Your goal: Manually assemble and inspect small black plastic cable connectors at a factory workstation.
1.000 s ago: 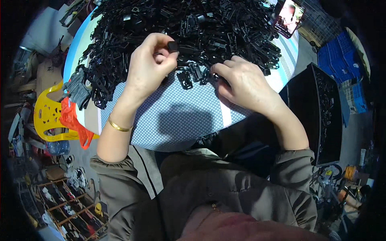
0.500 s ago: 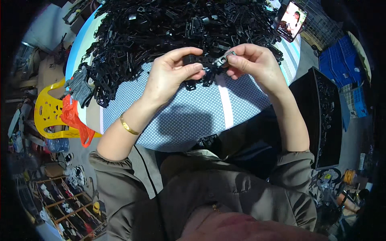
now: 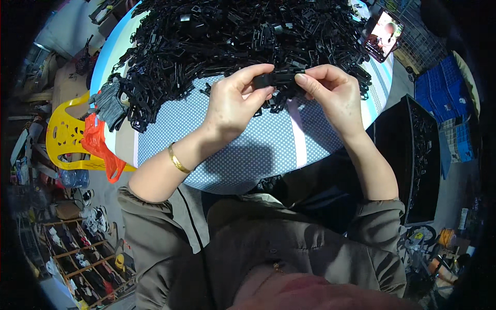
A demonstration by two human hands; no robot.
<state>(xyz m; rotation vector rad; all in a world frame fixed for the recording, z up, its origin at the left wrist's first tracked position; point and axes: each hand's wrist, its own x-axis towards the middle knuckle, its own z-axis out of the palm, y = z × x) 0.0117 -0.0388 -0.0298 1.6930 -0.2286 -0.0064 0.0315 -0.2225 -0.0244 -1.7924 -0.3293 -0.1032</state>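
Between my hands, over the near part of the table, is a small black plastic part [image 3: 281,78], roughly level. My left hand [image 3: 227,108] pinches its left end between thumb and fingers. At its right end, the thumb and fingertips of my right hand [image 3: 338,101] are closed on it. Whether it is one piece or two pieces pressed together cannot be made out. Just beyond my fingers spreads a big heap of similar black plastic parts [image 3: 206,44], and a few of them lie below my hands on the dotted tablecloth [image 3: 222,147].
A lit phone [image 3: 385,36] stands at the table's far right. Grey gloves [image 3: 109,106] and a red plastic bag [image 3: 98,147] are at the left edge, beside a yellow chair [image 3: 67,134]. Right of the table is a black bin [image 3: 426,160] holding black parts; blue crates [image 3: 444,82] stand beyond.
Half a second ago a small greyish piece with holes showed tilted in my right fingers. Now my right fingers are at the black part's end, levelled, and that piece no longer shows distinctly.
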